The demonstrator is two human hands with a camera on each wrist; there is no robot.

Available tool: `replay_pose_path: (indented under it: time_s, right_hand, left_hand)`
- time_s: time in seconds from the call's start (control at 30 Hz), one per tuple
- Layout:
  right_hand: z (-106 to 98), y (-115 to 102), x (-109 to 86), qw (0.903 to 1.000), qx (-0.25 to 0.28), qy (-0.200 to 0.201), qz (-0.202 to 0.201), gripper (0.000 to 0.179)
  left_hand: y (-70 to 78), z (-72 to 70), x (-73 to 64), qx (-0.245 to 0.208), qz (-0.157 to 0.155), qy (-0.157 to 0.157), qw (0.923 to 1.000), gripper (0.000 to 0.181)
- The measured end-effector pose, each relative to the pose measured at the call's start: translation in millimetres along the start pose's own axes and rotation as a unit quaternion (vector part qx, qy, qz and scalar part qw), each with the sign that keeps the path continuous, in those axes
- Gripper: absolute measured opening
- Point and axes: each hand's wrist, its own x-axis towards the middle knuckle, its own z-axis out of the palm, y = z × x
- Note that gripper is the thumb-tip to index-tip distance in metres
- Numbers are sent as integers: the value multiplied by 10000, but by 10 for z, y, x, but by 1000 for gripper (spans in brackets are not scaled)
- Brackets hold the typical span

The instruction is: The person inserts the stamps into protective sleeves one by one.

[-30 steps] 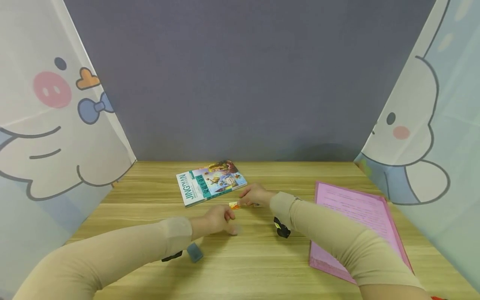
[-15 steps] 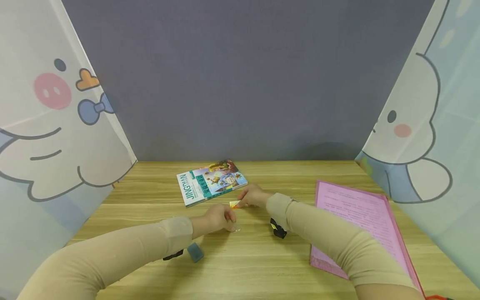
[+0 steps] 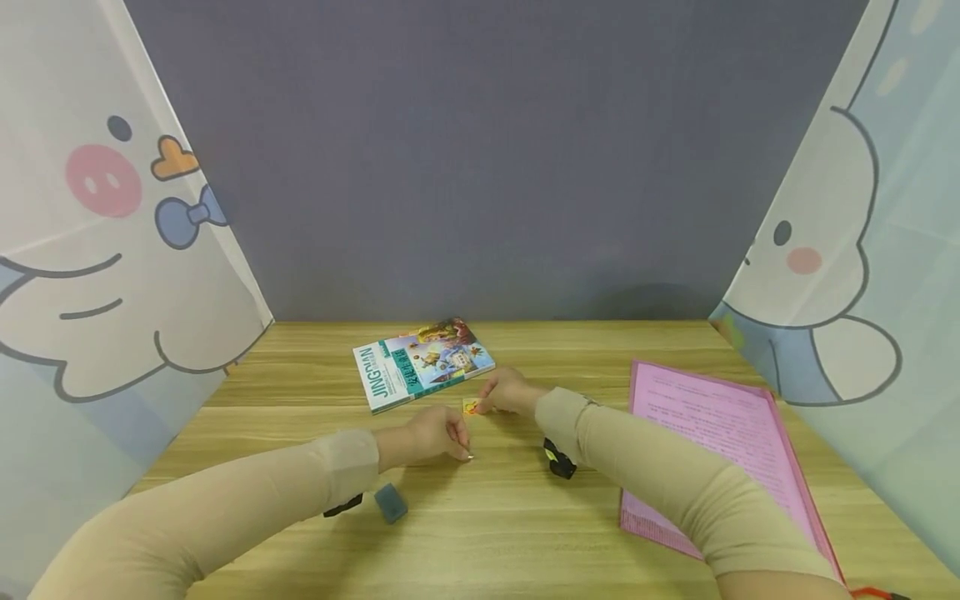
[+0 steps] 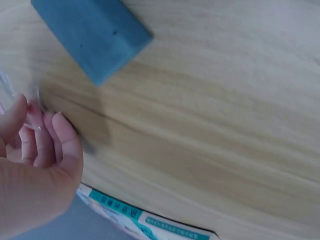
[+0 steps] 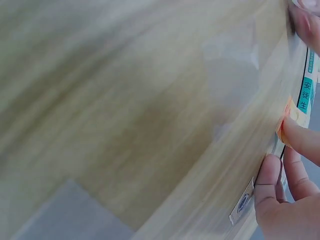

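Note:
In the head view my left hand [image 3: 435,433] is at mid-table, its thumb and fingers pinching a small clear plastic piece [image 4: 7,84]. The piece is see-through, so its full shape is hard to tell. My right hand [image 3: 506,392] is farther forward and to the right, pinching a small yellow-orange card [image 5: 291,116] with a red print. The card is raised off the wood in the right wrist view. Beside the right fingers, a second small card [image 5: 242,202] with a round dark mark lies on the table. Both hands stay apart.
A picture book [image 3: 423,367] lies just beyond the hands. A blue-grey block [image 3: 391,503] sits near the left forearm. A pink folder [image 3: 705,450] with printed sheets lies at right, partly under the right sleeve. Grey and cartoon-printed panels [image 3: 495,167] surround the table.
My left fingers have turned the clear plastic piece, so only a small glint of it shows now. The yellow-orange card has shifted slightly in my right fingers. Both arms have barely moved.

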Motion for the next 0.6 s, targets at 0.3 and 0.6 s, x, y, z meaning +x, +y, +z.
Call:
replay_pose_path:
  time_s: [0.3, 0.6]
  right_hand:
    - [-78, 11, -42, 9951, 969, -186, -7, 12]
    - [-363, -14, -111, 9910, 1327, 36, -157, 20]
  left_hand:
    - [62, -203, -10, -247, -214, -201, 9993, 11]
    - [111, -474, 44, -745, -71, 177, 9970, 23]
